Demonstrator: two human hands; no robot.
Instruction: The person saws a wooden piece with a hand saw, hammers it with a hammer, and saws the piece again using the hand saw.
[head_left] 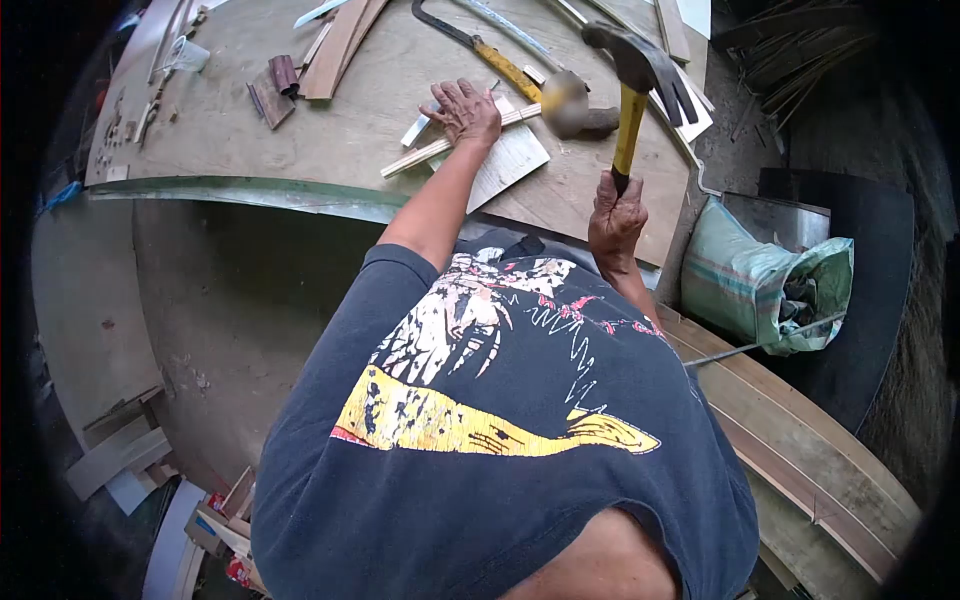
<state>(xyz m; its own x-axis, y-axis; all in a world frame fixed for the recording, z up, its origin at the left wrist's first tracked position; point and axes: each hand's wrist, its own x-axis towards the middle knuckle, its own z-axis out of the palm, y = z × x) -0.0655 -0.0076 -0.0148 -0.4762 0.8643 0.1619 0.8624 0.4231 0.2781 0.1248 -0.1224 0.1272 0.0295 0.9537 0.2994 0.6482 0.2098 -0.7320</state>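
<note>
My right hand (617, 222) is wrapped round the handle of a claw hammer (628, 130), raised above the right part of the worktable. The hammer's dark head points up and its handle is yellow and black. My left hand (466, 114) lies with fingers spread over a thin wooden strip (415, 158), pressing it down. Beneath the strip is a pale flat board (512, 168) at the table's near edge. A saw with a yellow handle (508, 70) lies just beyond my left hand. By the strip's right end sits a blurred roundish object (565, 104) that I cannot make out.
The plywood worktable (225, 130) carries wood planks (340, 45), small brown pieces (283, 76) and a clear plastic cup (187, 55). A green woven sack (730, 275) stands on the right, near long boards (800, 440). Wood scraps (120, 460) lie at lower left.
</note>
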